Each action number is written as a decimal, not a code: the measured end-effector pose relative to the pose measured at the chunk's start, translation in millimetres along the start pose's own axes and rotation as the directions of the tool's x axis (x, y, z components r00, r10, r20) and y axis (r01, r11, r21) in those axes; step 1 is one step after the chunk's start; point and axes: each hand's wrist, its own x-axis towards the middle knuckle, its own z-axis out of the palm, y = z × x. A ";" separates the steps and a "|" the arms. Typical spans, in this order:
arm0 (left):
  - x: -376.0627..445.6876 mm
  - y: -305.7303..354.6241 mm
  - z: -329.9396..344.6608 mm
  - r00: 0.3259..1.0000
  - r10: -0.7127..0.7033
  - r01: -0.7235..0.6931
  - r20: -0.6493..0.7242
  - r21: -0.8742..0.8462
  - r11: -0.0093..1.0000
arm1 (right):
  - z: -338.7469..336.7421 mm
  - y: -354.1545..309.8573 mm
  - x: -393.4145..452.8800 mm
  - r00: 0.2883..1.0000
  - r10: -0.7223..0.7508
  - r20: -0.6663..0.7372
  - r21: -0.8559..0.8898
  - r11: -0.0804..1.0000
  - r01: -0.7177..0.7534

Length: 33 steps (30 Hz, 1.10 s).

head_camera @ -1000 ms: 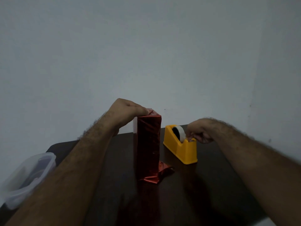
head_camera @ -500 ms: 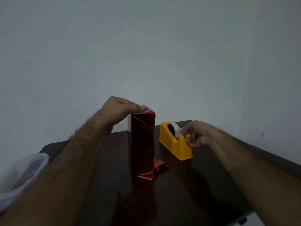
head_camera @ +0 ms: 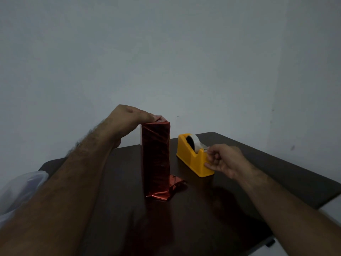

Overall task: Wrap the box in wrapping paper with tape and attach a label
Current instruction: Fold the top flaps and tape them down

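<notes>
narrow gap between upright box (head_camera: pixel 156 157) and tape dispenser (head_camera: pixel 193 159), bare table (head_camera: pixel 193 218) in front

right hand (head_camera: pixel 224 159): drawn back from tape roll (head_camera: pixel 194 144) to dispenser (head_camera: pixel 193 159) front | fingers pinch tape end

The box (head_camera: pixel 156 157) stands upright on end, tall and narrow, wrapped in shiny red paper (head_camera: pixel 175 183) whose loose, crumpled end spreads out at its foot toward the right. Just right of it sits a yellow dispenser (head_camera: pixel 193 159) holding a roll of clear tape (head_camera: pixel 194 143), its cutter end nearest the camera.
</notes>
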 end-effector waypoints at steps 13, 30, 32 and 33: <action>0.6 -1.1 -1.0 1.000 -0.003 0.003 0.010 -0.013 1.000 | -2.3 27.9 -12.5 0.988 -0.059 -0.145 -0.393 0.919 -0.003; 15.8 -16.6 -5.6 0.998 0.055 -0.052 0.040 -0.058 0.997 | 63.3 -82.2 -68.9 0.904 -0.366 0.219 -0.166 0.899 0.404; 16.6 -17.3 -7.8 0.998 0.050 -0.048 0.031 -0.052 0.997 | 73.6 -94.8 -73.6 0.890 -0.396 0.226 -0.176 0.882 0.437; 17.5 -17.8 -8.1 0.999 0.045 -0.044 0.027 -0.047 0.998 | 77.8 -99.7 -74.7 0.885 -0.407 0.224 -0.185 0.874 0.449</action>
